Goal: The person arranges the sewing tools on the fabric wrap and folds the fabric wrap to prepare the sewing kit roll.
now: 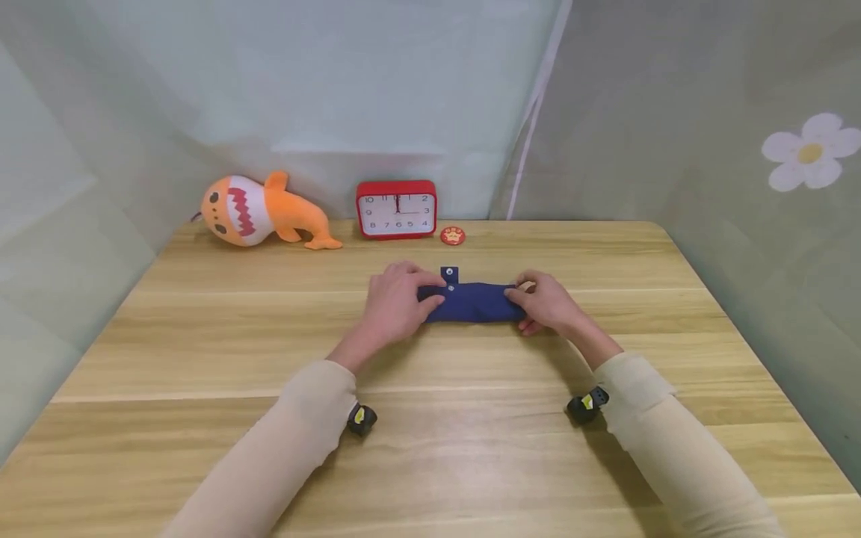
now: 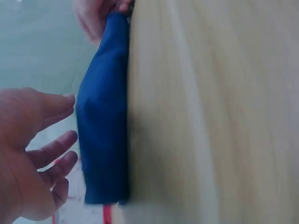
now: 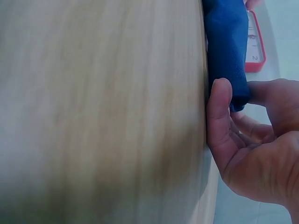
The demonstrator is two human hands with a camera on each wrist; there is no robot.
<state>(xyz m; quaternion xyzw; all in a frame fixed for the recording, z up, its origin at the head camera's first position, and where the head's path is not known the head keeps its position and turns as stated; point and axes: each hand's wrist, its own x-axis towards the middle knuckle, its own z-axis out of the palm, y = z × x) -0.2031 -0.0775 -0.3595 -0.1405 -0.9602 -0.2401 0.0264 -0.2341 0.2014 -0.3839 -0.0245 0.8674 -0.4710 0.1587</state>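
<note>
A dark blue soft pouch, long and flat, lies across the table, with a small tab bearing a metal snap standing up from its far edge. Over the pouch's left end is my left hand, its thumb and fingers apart and loosely bent. In the left wrist view those fingertips come right up to the pouch's side. My right hand pinches the other end, thumb on top. The right wrist view shows the fingers around that end of the pouch.
An orange shark plush lies at the back left of the wooden table. Beside it stands a red-framed clock, with a small round red paw-print disc to its right. Curtains hang close behind the table.
</note>
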